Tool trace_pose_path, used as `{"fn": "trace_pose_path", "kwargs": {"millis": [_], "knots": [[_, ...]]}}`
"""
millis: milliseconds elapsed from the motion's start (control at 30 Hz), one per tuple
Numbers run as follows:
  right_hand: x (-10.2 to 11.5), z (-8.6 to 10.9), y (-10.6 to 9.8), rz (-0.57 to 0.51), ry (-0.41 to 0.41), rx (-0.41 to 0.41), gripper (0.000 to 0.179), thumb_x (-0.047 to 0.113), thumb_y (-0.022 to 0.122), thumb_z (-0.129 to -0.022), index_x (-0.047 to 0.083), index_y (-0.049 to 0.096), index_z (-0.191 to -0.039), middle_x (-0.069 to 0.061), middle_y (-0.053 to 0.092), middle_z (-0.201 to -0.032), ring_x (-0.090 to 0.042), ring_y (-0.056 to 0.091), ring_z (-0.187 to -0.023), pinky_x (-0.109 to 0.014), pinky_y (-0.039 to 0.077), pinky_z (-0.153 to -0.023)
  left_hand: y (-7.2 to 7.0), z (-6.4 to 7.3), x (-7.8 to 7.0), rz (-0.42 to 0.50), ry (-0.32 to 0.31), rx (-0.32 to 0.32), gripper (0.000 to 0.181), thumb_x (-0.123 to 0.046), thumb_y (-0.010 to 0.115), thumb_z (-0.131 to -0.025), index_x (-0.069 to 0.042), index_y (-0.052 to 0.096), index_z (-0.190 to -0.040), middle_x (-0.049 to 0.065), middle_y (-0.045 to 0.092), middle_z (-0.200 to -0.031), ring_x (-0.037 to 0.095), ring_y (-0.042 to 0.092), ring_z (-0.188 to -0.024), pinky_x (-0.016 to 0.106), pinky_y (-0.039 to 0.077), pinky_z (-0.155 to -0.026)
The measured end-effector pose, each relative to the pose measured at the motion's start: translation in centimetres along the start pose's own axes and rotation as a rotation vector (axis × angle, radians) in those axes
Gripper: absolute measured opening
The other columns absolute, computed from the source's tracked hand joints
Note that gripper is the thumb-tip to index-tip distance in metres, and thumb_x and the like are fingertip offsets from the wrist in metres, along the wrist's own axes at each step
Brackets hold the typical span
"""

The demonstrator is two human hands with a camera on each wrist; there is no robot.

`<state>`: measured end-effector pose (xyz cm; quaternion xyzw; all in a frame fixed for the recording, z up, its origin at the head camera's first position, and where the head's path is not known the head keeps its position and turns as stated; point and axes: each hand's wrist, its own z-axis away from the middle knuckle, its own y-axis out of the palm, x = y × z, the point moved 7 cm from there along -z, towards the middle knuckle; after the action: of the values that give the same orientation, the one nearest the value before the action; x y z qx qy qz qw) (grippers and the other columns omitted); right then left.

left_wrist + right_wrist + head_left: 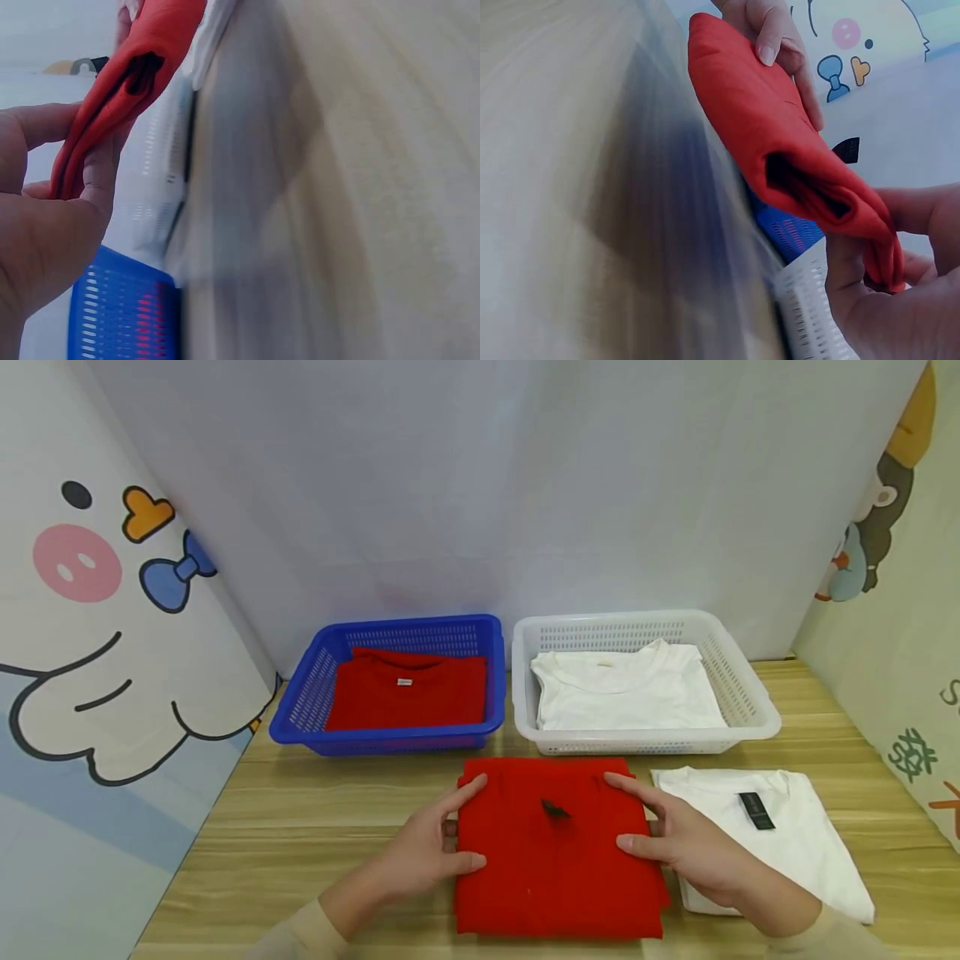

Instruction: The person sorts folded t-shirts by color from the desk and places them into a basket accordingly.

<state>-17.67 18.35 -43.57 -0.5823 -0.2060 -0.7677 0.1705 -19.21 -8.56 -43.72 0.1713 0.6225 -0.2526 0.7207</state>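
While gripped at both sides, held clear of the table

Holds a folded red shirt [558,877] up off the table [337,835], between left hand [420,858] and right hand [693,847], on the near side of two baskets. Grips the left edge with the left hand, setting thumb and forefinger well apart on the top face and tucking other fingers beneath. Grips the right edge likewise with the right hand, closing both hands only as far as the layers of cloth. Shows a dark tag [555,809] on the far half of the top face, and rolled folds in both wrist views.

Farther back, to the left, has a blue basket [405,736] with a second red shirt [408,703] lying folded inside. Just beside it, to the right, has a white basket [637,737] with a folded white shirt [630,700] inside. Near the right hand, has another white shirt [798,856] folded on the table, with a black label [756,811] at the neck and partly hidden by hand and wrist.
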Motion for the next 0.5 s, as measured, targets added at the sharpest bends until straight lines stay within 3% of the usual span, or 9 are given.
{"fn": "trace_pose_path", "kwargs": {"millis": [200, 367, 500], "knots": [[2.3, -0.4, -0.6, 0.053, -0.064, -0.025, 0.078, 0.008, 0.065, -0.091, 0.015, 0.019, -0.154, -0.020, 0.048, -0.137, -0.031, 0.061, -0.107, -0.046, 0.053, -0.085, -1.3, -0.3, -2.4, -0.126, 0.066, -0.049, 0.088, -0.001, 0.074, -0.082, -0.025, 0.028, -0.153, 0.011, 0.009, -0.157, 0.029, 0.058, -0.109, 0.033, 0.054, -0.084], [4.4, -1.2, -0.7, 0.076, -0.109, -0.040, 0.077, 0.008, 0.065, -0.091, 0.016, 0.021, -0.153, -0.019, 0.039, -0.144, -0.027, 0.058, -0.113, -0.044, 0.052, -0.087, -2.5, -0.5, -4.4, -0.162, 0.105, -0.076, 0.088, -0.002, 0.074, -0.082, -0.025, 0.027, -0.153, 0.009, 0.007, -0.158, 0.029, 0.057, -0.109, 0.032, 0.054, -0.084], [6.5, -2.1, -0.8, 0.089, -0.132, -0.070, 0.076, 0.009, 0.066, -0.091, 0.017, 0.023, -0.153, -0.018, 0.038, -0.143, -0.029, 0.055, -0.115, -0.043, 0.053, -0.087, -3.7, -0.8, -6.4, -0.150, 0.156, -0.088, 0.087, -0.001, 0.073, -0.083, -0.025, 0.027, -0.153, 0.006, 0.015, -0.157, 0.030, 0.055, -0.117, 0.034, 0.053, -0.087]]}}
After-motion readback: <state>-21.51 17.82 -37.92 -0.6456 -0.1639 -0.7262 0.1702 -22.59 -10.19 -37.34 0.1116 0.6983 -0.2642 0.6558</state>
